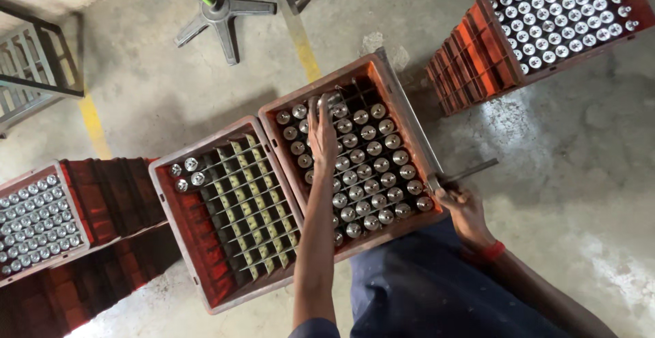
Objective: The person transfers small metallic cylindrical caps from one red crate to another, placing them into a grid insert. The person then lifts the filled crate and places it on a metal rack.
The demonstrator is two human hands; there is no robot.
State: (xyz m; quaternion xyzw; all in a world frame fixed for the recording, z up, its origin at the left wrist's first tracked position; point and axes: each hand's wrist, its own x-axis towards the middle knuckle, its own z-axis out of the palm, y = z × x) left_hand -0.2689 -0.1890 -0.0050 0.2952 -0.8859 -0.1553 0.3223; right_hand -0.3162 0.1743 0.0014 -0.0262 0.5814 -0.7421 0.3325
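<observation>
Crates of round metal parts surround me on the concrete floor [157, 79], and the two in front of my knees are the ones I am at. Of these, the right crate [409, 123] is nearly full: shiny cylindrical metal parts [372, 174] stand upright, one per cell of its divider grid, with a few empty cells along the far edge. Touching its left wall is the left crate [179, 242], whose yellowish divider grid [252, 208] is almost bare; only four parts [185, 174] sit in its far left corner. Off to my left a further crate [37, 215] filled with the same parts rests on a stack of red ones, and at the upper right another full crate [566, 10] leans tilted on its own stack [464, 65]. A star-shaped chair base [222, 14] lies on the floor beyond, near a yellow painted line [300, 38].

My left hand [321, 137] reaches into the right crate, fingers spread downward over the parts near its far left side; I cannot tell whether they grip one. My right hand [464, 205] is closed around a flat metal bar [471, 172] at that crate's near right corner, with a red band [492, 251] on the wrist.
</observation>
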